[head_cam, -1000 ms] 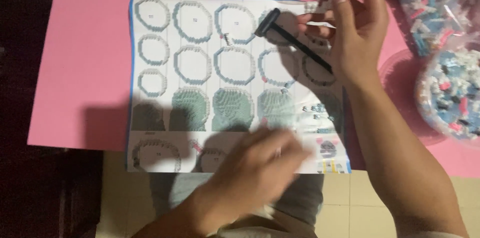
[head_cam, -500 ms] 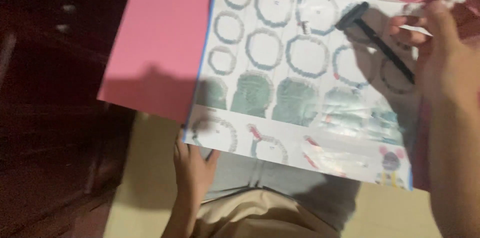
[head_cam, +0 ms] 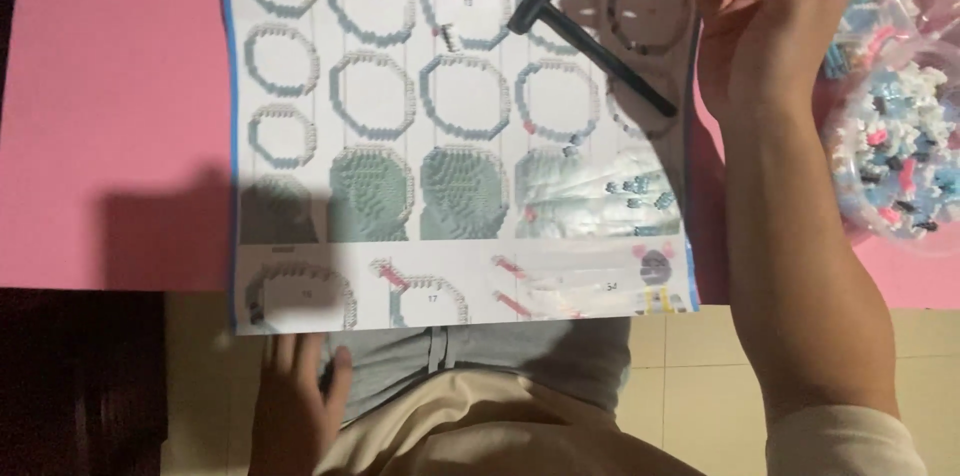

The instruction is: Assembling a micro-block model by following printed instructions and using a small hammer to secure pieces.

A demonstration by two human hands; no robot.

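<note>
A printed instruction sheet [head_cam: 400, 96] with rows of ring-shaped diagrams lies on a pink surface [head_cam: 110, 106]. A small dark hammer-like tool [head_cam: 590, 51] rests on the sheet's upper right part. My right hand [head_cam: 770, 26] hovers just right of the tool's handle, fingers curled at the frame's top; whether it holds anything is hidden. A few tiny blue blocks [head_cam: 640, 191] lie on a clear wrapper on the sheet. My left hand [head_cam: 295, 396] sits below the table edge beside my lap, fingers apart and empty.
A clear container [head_cam: 890, 156] heaped with small blue, white, pink and black blocks stands at the right edge, more bagged blocks above it. Dark furniture [head_cam: 70, 376] fills the lower left. Pale floor tiles [head_cam: 680, 386] show under the table.
The camera swung left and then back towards the sheet. My left hand dropped off the sheet's bottom edge to beside my lap. My right hand now sits right of the tool, which lies on the sheet.
</note>
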